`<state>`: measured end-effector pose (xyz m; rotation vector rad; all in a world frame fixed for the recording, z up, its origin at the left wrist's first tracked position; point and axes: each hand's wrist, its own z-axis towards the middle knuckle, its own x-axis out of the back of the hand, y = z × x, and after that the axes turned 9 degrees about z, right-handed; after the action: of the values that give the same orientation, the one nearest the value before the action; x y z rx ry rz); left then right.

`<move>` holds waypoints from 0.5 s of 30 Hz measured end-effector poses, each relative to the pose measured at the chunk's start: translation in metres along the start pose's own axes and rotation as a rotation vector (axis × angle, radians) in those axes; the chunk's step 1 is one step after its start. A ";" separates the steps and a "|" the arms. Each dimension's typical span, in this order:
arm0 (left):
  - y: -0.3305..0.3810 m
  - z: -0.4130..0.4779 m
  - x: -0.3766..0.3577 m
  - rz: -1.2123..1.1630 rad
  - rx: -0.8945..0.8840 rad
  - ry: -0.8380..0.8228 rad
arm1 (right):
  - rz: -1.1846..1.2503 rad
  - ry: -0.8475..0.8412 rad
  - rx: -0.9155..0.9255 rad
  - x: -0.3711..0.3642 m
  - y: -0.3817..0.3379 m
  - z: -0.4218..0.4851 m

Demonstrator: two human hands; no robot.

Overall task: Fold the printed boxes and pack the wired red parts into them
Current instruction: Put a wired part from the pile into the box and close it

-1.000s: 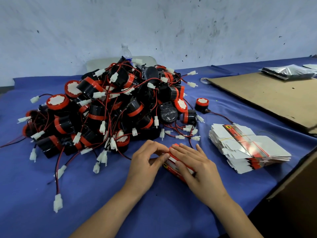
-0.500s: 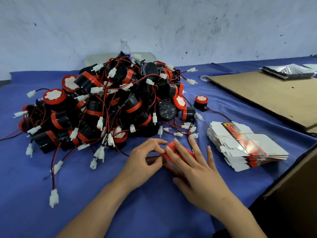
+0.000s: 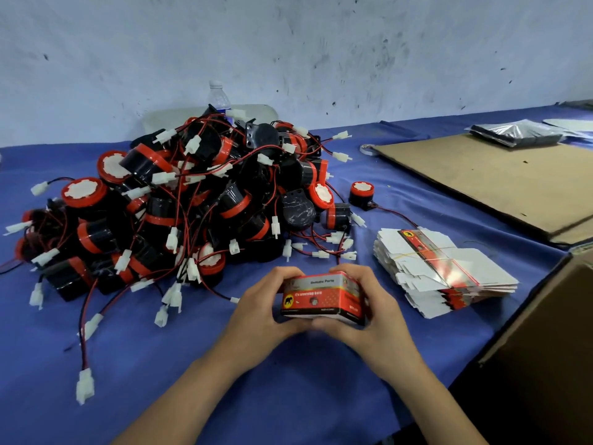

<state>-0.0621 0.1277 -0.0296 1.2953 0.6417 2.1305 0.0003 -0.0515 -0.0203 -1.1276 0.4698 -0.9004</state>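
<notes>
Work surface: a table under a blue cloth [image 3: 288,399], set against a scuffed pale wall [image 3: 288,43].

Left zone: a loose white connector [image 3: 85,387] on a red-and-black lead lies on the cloth, near the front edge. Behind it sits a large tangled pile of wired red parts [image 3: 192,200], with black bodies, red bands and white plugs. A water bottle [image 3: 219,97] stands upright behind the pile, with only its upper portion showing.

Centre zone: the left hand [image 3: 260,313] grips the left end of an erected printed box [image 3: 321,298], with the fingers curled over the top and the thumb along the near lower edge. The box is red with a white top panel and a yellow elephant emblem. It is held just in front of the pile and appears raised off the cloth. The right hand [image 3: 382,316] grips the right end in the same way, fingers curled over the top. Whether the end flaps are closed cannot be determined.

Right zone: a single wired red part [image 3: 361,194] stands apart from the pile. Near the right hand lies a banded stack of flat boxes [image 3: 475,264]. Beyond it lies a cardboard sheet [image 3: 497,181], with silver bags [image 3: 513,134] at its far end. A brown carton [image 3: 545,348] occupies the lower right corner.
</notes>
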 end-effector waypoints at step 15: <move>-0.002 0.003 -0.003 -0.233 0.074 0.035 | 0.295 0.067 -0.114 0.015 -0.017 0.018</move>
<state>-0.0574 0.1272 -0.0312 1.1617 0.8502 1.9590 0.0161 -0.0557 0.0039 -1.0986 0.7296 -0.6610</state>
